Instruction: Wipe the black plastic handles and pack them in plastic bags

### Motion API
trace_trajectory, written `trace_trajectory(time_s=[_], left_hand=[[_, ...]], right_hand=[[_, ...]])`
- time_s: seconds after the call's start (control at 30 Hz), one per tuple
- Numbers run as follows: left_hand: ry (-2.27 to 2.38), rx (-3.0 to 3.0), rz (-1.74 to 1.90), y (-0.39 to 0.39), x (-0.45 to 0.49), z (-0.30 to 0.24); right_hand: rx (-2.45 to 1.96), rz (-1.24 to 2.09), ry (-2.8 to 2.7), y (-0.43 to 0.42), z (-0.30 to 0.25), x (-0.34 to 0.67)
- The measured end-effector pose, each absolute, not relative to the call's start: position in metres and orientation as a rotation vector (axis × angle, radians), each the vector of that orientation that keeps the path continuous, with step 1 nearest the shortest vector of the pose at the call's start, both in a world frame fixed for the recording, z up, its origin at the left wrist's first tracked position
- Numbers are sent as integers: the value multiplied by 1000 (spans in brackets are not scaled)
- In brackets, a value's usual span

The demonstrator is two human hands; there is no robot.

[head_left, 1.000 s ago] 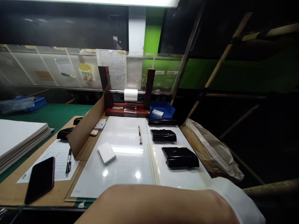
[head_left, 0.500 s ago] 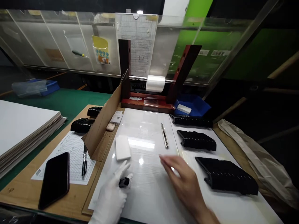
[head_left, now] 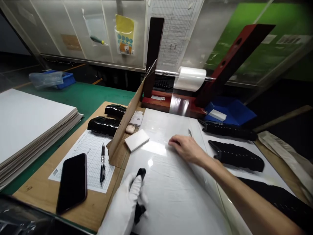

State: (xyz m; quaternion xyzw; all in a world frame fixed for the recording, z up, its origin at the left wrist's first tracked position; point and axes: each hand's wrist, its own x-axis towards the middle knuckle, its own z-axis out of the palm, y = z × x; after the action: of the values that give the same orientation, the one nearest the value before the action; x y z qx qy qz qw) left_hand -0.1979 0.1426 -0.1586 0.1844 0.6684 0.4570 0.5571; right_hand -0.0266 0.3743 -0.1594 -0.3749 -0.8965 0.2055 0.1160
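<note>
Two hands of yours show: the gloved left hand [head_left: 128, 197], bottom centre, has its fingers wrapped around one black piece [head_left: 139, 212]. Your bare right hand [head_left: 184, 147], right of centre, keeps its fingers bent and close together at the white board [head_left: 166, 192]; whether they pinch anything, you cannot tell.

Your glove hides the black piece's middle, so its shape is unclear. Your right hand covers most of the knife [head_left: 189, 132], leaving one end visible. Of three black covers [head_left: 237, 156] at right, the lowest is cut off by the frame and partly behind your forearm. Two more sit left of centre, partly behind the cardboard [head_left: 129, 120].

You have one phone [head_left: 72, 182], one pen [head_left: 102, 164], one roll [head_left: 193, 79] and two white blocks [head_left: 137, 140].
</note>
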Motion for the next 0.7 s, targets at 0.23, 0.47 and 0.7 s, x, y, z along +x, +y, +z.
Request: trace_trajectory(time_s=[0.23,0.47,0.7], left_hand=[[1797,1158,1063,176,-154,-114],[1771,1196,935,208,-130,-142],[1385,1496,826,140,-144,-145]], right_hand=[[-1067,661,-2546,207,-168,14],[-1011,689,-2450,116,-179,33],[-1019,749,-2319,124,-151,43]])
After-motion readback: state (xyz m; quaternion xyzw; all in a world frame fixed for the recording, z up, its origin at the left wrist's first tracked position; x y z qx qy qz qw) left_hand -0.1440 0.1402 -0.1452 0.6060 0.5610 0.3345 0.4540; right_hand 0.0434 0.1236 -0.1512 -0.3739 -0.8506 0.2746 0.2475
